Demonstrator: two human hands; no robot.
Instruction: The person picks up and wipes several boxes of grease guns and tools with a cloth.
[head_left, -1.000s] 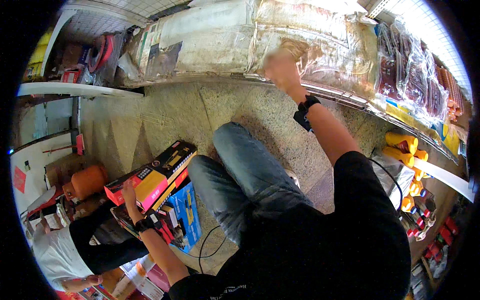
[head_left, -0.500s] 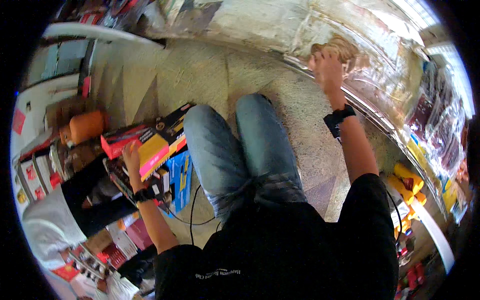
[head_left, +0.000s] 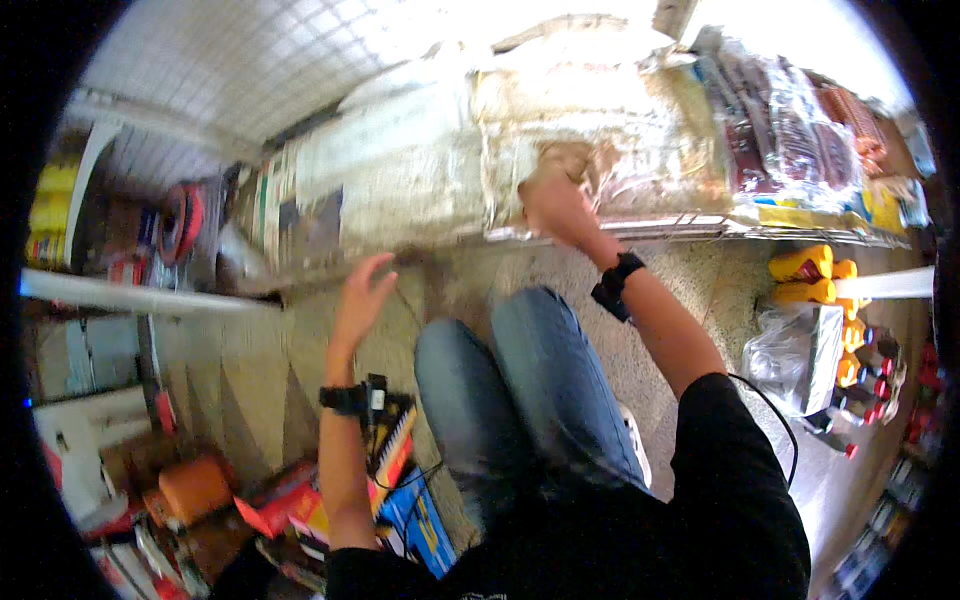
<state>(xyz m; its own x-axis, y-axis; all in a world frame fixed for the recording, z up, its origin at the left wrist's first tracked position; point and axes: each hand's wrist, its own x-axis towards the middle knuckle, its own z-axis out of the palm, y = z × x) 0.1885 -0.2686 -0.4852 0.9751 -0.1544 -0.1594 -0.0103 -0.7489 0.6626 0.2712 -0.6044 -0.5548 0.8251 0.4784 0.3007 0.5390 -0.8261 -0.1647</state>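
Observation:
My right hand [head_left: 562, 203] is closed round a crumpled brown cloth [head_left: 592, 158] and presses it on the worn, pale-covered shelf [head_left: 420, 150] ahead of me. Folds of the cloth stick out past the far side of my fingers. My left hand [head_left: 360, 300] hangs in the air just short of the shelf's front edge, fingers apart and nothing in them.
Plastic-wrapped packs [head_left: 790, 130] lie at the shelf's right end. Yellow bottles [head_left: 803, 263] stand on the floor at right. Beside my left knee are colourful boxes [head_left: 420, 510] and a cable. A white post [head_left: 150, 292] juts in from the left.
My left hand has come off the boxes and moved forward to the shelf. My right hand and the cloth stay on the shelf, while my view has swung toward it.

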